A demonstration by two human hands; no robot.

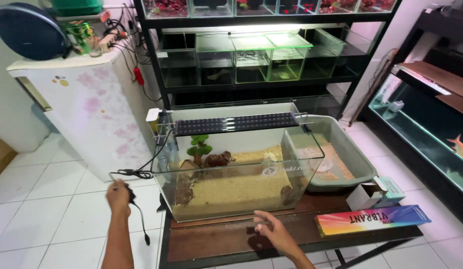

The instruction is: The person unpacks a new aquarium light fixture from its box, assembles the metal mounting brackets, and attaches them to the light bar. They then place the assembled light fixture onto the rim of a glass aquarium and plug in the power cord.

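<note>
A glass aquarium (241, 199) with sand, rocks and a small green tree ornament (198, 146) stands on a dark wooden table (211, 244). A black light bar (236, 123) rests across its top rim. My left hand (118, 197) is left of the tank and grips the black power cord (140, 219), which loops up to the light and dangles below my fist. My right hand (269, 230) hovers open over the table just in front of the tank, holding nothing.
A grey plastic tub (363, 164) with sand sits right of the tank. A rainbow-coloured long box (371, 219) and a small open carton (375, 193) lie on the table's right. A white fridge (92, 109) stands at left, tank racks (251, 60) behind, a large fish tank (431, 129) at right.
</note>
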